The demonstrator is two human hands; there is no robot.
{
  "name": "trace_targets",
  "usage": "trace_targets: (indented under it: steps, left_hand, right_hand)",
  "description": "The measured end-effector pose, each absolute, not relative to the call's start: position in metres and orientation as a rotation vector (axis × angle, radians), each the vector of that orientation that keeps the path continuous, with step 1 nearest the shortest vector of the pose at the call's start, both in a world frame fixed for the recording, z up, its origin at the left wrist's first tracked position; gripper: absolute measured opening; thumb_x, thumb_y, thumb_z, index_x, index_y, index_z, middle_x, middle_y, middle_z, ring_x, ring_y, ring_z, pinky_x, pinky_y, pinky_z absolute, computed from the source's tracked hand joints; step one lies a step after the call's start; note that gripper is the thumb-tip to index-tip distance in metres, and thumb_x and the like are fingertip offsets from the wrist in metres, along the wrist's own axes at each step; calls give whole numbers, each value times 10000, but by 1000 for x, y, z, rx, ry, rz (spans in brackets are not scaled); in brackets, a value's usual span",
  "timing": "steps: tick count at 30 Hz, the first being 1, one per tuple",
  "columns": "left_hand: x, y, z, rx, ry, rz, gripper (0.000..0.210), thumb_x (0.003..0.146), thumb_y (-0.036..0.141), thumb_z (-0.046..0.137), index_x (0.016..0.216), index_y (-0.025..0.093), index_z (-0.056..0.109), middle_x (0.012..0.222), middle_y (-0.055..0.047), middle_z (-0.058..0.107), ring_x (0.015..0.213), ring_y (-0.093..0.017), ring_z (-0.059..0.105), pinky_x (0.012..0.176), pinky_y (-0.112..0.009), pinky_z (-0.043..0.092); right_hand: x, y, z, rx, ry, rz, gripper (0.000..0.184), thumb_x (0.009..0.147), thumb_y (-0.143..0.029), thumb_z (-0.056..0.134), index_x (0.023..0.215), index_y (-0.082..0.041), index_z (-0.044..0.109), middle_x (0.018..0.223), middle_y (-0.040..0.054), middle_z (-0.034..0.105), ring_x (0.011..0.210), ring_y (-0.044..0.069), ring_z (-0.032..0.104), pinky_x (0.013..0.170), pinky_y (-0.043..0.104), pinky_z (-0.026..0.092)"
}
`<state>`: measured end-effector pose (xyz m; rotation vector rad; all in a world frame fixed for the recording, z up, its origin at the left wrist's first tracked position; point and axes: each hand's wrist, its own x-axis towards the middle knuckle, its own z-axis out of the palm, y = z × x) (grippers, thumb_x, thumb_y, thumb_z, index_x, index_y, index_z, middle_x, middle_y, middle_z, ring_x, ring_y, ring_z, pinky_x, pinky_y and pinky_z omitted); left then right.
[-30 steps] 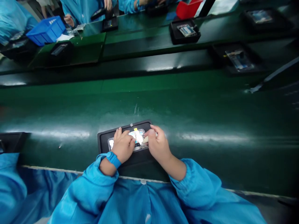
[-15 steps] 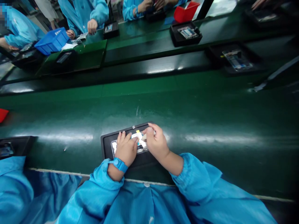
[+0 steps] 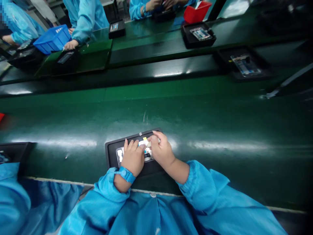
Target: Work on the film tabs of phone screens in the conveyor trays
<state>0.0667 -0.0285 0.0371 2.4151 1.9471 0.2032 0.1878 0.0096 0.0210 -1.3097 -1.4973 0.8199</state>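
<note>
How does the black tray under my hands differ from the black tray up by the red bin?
The near tray lies at the belt's front edge, its phone part mostly covered by the left hand and right hand. The far tray sits untouched beside the red bin, its part fully exposed. Both are black and hold one phone assembly.

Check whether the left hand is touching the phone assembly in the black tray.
Touching. The head view shows the left hand lying flat on the phone assembly in the black tray, fingers spread over its left part with no gap visible.
</note>
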Motion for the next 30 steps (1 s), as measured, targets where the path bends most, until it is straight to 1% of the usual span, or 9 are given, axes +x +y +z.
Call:
trace_targets:
  steps: [7, 11, 13, 16, 20, 23, 26, 28, 30]
  left_hand:
    - [66, -29, 36, 2403, 1935, 170, 224, 784, 138, 434, 934, 187, 594, 1037, -79, 587, 1016, -253, 502, 985, -510, 267]
    - [67, -29, 36, 2405, 1940, 175, 223, 784, 142, 427, 931, 181, 589, 1037, -82, 585, 1016, -255, 500, 986, -520, 260]
    - [67, -30, 35, 2406, 1934, 180, 230, 777, 135, 427, 935, 177, 589, 1034, -80, 587, 1017, -258, 499, 988, -521, 259]
    - [66, -31, 33, 2409, 1912, 202, 277, 753, 111, 439, 989, 148, 578, 1036, -89, 591, 1028, -268, 491, 994, -520, 256]
    - [63, -32, 28, 2441, 1878, 303, 343, 741, 115, 459, 1072, 125, 549, 998, -98, 606, 1023, -279, 494, 1005, -528, 227]
    - [63, -31, 27, 2460, 1879, 337, 359, 737, 117, 461, 1086, 121, 547, 969, -102, 613, 1013, -284, 499, 1001, -530, 232]
    - [63, -30, 31, 2412, 1899, 292, 319, 749, 110, 437, 1035, 134, 576, 979, -91, 611, 1014, -267, 499, 994, -514, 260]
    - [63, -29, 35, 2357, 1916, 279, 266, 780, 140, 421, 975, 163, 601, 1004, -74, 606, 1018, -251, 497, 993, -508, 267]
    - [63, -29, 37, 2291, 1932, 317, 240, 806, 179, 415, 946, 189, 609, 1025, -58, 602, 1018, -232, 497, 994, -495, 271]
  right_hand:
    - [187, 11, 36, -1217, -1680, 672, 305, 840, -365, 351, 924, -147, 546, 817, 107, 650, 746, 191, 624, 668, 299, 513]
    - [187, 11, 38, -1285, -1683, 664, 300, 847, -351, 333, 942, -163, 548, 775, 77, 651, 700, 184, 624, 627, 292, 517]
    - [186, 12, 39, -1264, -1742, 623, 298, 853, -336, 328, 933, -164, 558, 788, 77, 650, 717, 185, 621, 645, 291, 513]
    - [181, 14, 42, -1190, -1924, 503, 312, 867, -301, 310, 898, -152, 582, 793, 92, 647, 727, 192, 612, 675, 300, 500]
    - [171, 13, 43, -1117, -2165, 360, 323, 874, -273, 315, 848, -141, 608, 693, 92, 632, 646, 208, 597, 615, 322, 490]
    - [168, 12, 40, -1039, -2151, 298, 303, 869, -265, 338, 823, -139, 610, 671, 95, 629, 600, 212, 589, 577, 331, 483]
    - [170, 13, 37, -1071, -1981, 402, 297, 863, -281, 338, 807, -150, 599, 693, 102, 632, 630, 215, 597, 612, 342, 488]
    - [173, 16, 35, -1209, -1764, 585, 286, 852, -335, 351, 835, -162, 579, 716, 95, 629, 667, 213, 602, 635, 346, 493]
    - [174, 20, 31, -1370, -1446, 835, 305, 848, -397, 350, 917, -165, 537, 709, 64, 617, 605, 185, 596, 584, 326, 498]
